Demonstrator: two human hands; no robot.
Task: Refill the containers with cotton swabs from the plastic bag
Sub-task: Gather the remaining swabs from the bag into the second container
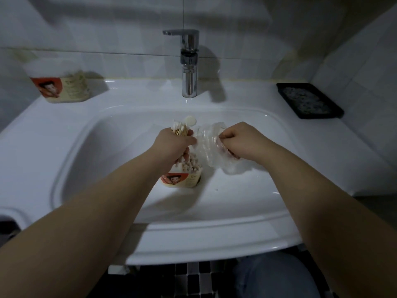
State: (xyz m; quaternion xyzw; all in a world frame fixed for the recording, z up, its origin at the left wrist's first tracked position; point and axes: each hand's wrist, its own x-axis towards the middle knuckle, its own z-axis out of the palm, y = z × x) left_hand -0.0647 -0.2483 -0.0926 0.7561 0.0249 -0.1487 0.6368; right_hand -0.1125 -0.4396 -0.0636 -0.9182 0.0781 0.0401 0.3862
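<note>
While my left grip (171,144) curls around a bundle of cotton swabs (179,128) at the centre of the frame, my right grip (240,143) pinches the crumpled edge of the clear plastic bag (209,147) just beside it. Both are over the basin of the white sink (107,158). The bag sags between the two grips and touches the left fingers. Directly below the left grip an open container (184,179) stands in the basin, packed with swabs tips-up (its printed label faces me, partly hidden by my wrist). A round white disc (190,121) lies in the basin just above the bundle. At upper left a second container (62,84) with the same label sits on the counter (139,91); it is blurred. A chrome faucet (190,61) rises at top centre, and a black tray (309,100) rests at upper right.
</note>
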